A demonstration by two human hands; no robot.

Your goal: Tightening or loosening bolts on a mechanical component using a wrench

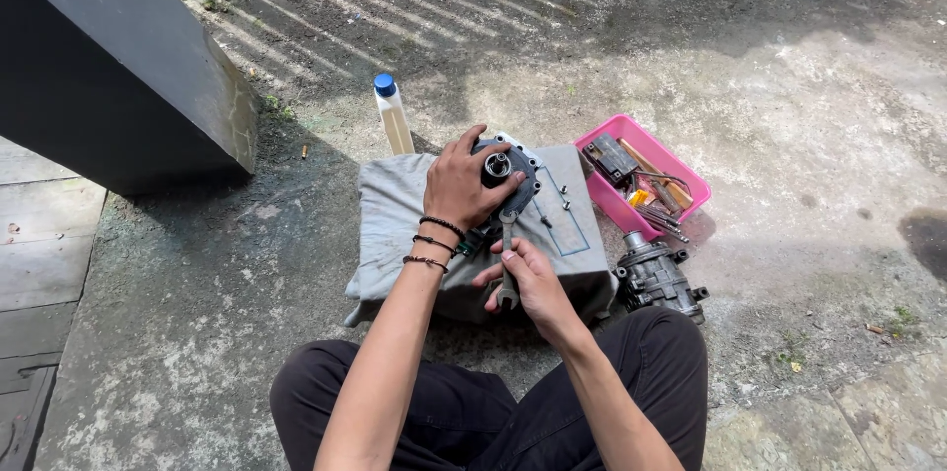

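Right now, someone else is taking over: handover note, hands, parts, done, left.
Left hand: pressed on top of the dark round metal part, holding it on the grey cloth.
Right hand: gripping a wrench whose head sits at the part's lower edge.
Nearby: loose bolts on the cloth, pink tool tray to the right, second metal assembly on the ground, blue-capped bottle behind.
Done: some bolts appear removed.
Left: wrench is on a fastener; whether loosening or tightening cannot be told.

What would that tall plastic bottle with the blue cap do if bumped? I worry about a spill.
The bottle stands upright, tall and narrow on rough concrete, so it probably tips easily. Its cap looks on, so leakage seems unlikely. Being round, it may roll.
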